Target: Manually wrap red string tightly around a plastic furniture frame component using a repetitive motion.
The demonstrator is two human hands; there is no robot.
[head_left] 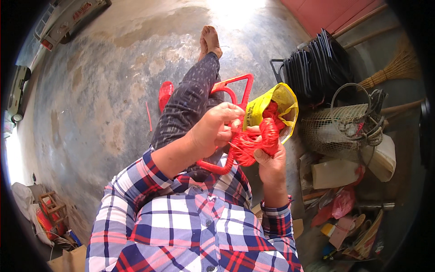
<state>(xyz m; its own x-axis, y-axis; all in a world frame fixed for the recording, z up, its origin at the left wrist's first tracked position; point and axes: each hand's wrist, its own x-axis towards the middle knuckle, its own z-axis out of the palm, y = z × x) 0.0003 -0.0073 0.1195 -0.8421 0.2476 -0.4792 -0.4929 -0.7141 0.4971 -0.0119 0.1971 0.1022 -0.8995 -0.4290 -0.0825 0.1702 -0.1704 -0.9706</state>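
Observation:
Across my lap lies a red frame (pixel 248 88) with a curved lower end, partly hidden behind my hands. My left hand (pixel 217 129) is closed in a pinch at the frame's side, with a thin red strand at its fingertips. In my right hand (pixel 273 165) is a looped hank of shiny red cord (pixel 244 152), the thumb pressed on its near side. Several strands run from the hank toward the frame and my left fingers. Just beyond my right hand a yellow bag (pixel 257 108) stands open with more red cord (pixel 273 111) inside.
Black frames (pixel 317 63) are stacked at the right, near a straw broom (pixel 394 68) and a wire mesh roll (pixel 333 124). A red slipper (pixel 166 94) and a red strip (pixel 148 117) lie on the concrete floor (pixel 104 99). Vehicles (pixel 68 20) stand at the far left.

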